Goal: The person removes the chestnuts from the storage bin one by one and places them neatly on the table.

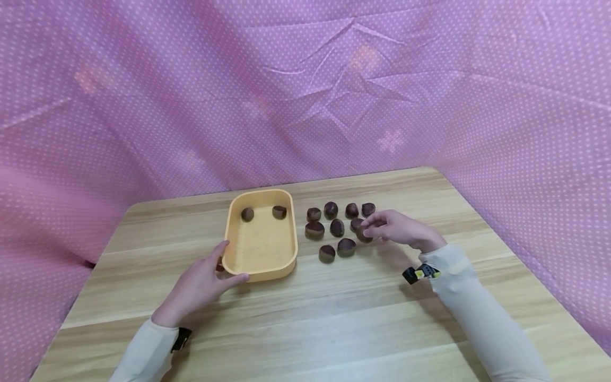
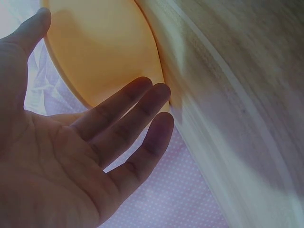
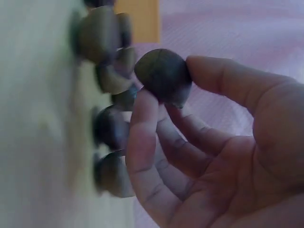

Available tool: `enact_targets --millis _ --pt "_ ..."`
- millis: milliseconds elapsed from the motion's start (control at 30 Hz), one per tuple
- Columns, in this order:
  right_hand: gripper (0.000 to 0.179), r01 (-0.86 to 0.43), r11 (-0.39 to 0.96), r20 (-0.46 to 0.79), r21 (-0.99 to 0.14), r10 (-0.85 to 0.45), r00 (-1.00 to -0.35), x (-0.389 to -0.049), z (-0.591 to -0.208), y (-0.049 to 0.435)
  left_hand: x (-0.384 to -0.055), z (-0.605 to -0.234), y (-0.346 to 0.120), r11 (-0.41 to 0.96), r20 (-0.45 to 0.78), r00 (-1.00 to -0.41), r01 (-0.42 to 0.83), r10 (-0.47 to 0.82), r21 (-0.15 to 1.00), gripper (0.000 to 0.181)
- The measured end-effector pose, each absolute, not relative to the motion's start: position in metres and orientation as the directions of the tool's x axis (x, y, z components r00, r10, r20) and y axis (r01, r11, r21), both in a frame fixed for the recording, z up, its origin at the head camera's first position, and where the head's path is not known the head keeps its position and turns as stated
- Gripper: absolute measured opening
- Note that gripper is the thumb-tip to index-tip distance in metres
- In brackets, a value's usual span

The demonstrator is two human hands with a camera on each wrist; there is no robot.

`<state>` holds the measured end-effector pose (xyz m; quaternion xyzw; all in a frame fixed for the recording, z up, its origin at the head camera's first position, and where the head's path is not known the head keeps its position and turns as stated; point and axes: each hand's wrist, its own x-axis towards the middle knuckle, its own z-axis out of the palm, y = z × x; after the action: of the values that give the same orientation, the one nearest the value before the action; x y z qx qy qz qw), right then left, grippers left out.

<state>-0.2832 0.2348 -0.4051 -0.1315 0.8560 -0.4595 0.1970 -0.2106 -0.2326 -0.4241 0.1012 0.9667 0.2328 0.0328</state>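
Observation:
A chestnut (image 3: 164, 76) is pinched between the thumb and fingers of my right hand (image 1: 403, 229), raised off the table in the right wrist view. Several brown chestnuts (image 1: 337, 228) lie in loose rows just left of that hand. My left hand (image 1: 198, 286) spans the near-left corner of a yellow rectangular box (image 1: 260, 276), thumb at the near wall and a finger at the left wall. In the left wrist view its fingers (image 2: 121, 128) are extended and loosely spread beside the box. Two chestnuts (image 1: 279, 212) lie inside the box near its far end.
The wood-grain table (image 1: 305, 334) has rounded far corners. Pink dotted cloth (image 1: 305, 106) hangs behind it and along both sides. Each wrist wears a dark strap, with a small device (image 1: 420, 274) visible at the right one.

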Motion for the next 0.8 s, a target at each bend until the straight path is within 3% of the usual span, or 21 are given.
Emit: enact_targets --millis 533,800 --pt "0.032 -0.021 0.593 -0.258 -0.805 -0.381 -0.888 -0.284 -0.429 0.235 -0.209 -0.42 -0.231 0.876 -0.033 -0.979 0.163 0.2 0.455 0.119" --pt "0.025 -0.031 0.662 -0.227 -0.749 -0.301 -0.926 -0.285 -0.433 0.231 -0.209 -0.419 -0.232 0.887 -0.039 -0.979 0.164 0.2 0.431 0.119"
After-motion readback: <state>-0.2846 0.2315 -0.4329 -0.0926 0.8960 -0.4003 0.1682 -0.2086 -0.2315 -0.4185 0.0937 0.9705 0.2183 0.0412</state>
